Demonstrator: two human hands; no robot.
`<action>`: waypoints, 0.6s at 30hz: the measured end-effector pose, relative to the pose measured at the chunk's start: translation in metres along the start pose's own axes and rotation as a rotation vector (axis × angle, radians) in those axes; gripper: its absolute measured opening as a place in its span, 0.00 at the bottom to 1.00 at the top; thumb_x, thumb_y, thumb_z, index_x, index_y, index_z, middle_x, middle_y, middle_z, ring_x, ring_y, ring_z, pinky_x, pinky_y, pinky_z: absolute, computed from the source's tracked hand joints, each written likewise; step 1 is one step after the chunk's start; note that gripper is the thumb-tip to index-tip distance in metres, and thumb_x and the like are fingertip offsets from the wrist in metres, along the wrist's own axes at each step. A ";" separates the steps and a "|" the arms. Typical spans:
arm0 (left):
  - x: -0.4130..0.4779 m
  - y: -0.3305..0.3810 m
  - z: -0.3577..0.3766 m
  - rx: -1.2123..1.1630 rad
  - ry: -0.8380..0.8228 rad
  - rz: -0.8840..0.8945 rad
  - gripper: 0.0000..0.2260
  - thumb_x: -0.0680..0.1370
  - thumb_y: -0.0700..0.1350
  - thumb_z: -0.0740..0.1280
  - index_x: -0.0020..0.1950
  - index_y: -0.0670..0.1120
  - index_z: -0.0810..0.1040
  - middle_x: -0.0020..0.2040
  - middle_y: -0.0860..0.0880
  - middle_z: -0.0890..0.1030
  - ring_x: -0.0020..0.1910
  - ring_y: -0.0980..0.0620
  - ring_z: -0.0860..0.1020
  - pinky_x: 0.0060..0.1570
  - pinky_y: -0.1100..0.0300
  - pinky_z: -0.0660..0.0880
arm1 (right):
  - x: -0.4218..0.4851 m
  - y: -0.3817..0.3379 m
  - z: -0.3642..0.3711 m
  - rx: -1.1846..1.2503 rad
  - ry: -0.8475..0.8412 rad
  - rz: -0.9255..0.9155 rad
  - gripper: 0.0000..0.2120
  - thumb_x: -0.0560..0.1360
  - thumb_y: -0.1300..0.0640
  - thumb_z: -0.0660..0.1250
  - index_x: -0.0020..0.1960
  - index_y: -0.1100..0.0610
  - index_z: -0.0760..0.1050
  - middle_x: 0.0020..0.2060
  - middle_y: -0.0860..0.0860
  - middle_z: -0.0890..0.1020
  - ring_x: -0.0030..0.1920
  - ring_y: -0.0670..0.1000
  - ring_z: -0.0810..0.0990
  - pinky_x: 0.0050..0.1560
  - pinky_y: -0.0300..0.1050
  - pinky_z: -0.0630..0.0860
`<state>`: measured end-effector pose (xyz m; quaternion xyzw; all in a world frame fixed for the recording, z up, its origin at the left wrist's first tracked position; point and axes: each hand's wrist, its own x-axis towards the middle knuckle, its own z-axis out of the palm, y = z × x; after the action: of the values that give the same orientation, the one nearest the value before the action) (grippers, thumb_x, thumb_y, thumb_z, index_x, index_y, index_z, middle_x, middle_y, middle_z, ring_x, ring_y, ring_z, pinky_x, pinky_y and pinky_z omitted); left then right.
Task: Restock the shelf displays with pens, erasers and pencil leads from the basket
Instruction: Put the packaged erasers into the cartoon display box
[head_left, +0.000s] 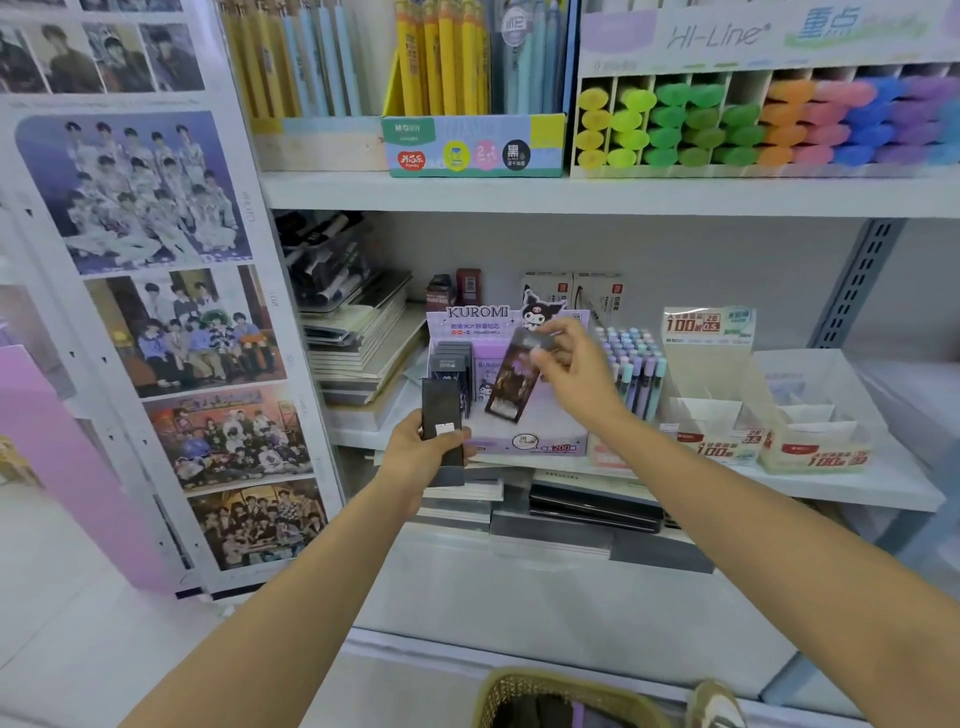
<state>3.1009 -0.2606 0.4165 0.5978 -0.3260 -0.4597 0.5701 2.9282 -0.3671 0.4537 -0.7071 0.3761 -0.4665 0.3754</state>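
Shelf (571, 195): carries the purple display box (530, 441).
Basket (519, 691): at 6 o'clock, cut off by the frame, contents unclear.
Left hand (415, 452): curled round a dark stack of lead packs (441, 410) at the box's 8 o'clock, long axis upright.
Right hand (576, 374): pinches a single lead pack (511, 379) by its top over the box, leaning from 1 to 7 o'clock, print blurred.

bare left hand (415, 453), right hand (577, 375), bare forearms (291, 597); beige striped shoe (715, 704)

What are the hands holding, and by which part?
The left hand grips a dark pack round its lower end; the right hand pinches a second pack near its top end, over the Kuromi display box.
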 end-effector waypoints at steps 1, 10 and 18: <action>0.002 -0.001 -0.004 -0.013 0.013 0.001 0.15 0.76 0.35 0.70 0.61 0.40 0.74 0.52 0.40 0.84 0.43 0.45 0.84 0.52 0.50 0.80 | 0.005 0.001 -0.001 -0.022 0.072 -0.003 0.09 0.78 0.64 0.64 0.56 0.55 0.69 0.52 0.51 0.79 0.52 0.54 0.81 0.50 0.49 0.81; 0.014 -0.008 -0.007 0.050 0.006 0.012 0.12 0.77 0.36 0.69 0.60 0.41 0.77 0.52 0.43 0.84 0.47 0.45 0.84 0.60 0.48 0.76 | 0.023 0.017 0.009 -0.371 0.086 -0.080 0.09 0.78 0.64 0.64 0.57 0.57 0.70 0.54 0.55 0.81 0.48 0.53 0.81 0.47 0.46 0.78; 0.019 -0.012 -0.003 0.118 0.022 0.015 0.14 0.76 0.36 0.69 0.62 0.43 0.77 0.58 0.43 0.82 0.57 0.40 0.80 0.64 0.44 0.73 | 0.025 0.022 0.006 -0.508 0.071 -0.152 0.08 0.79 0.65 0.63 0.56 0.57 0.69 0.44 0.53 0.81 0.40 0.53 0.79 0.38 0.45 0.75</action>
<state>3.1090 -0.2748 0.4010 0.6328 -0.3507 -0.4289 0.5409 2.9370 -0.3978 0.4420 -0.7881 0.4398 -0.4084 0.1364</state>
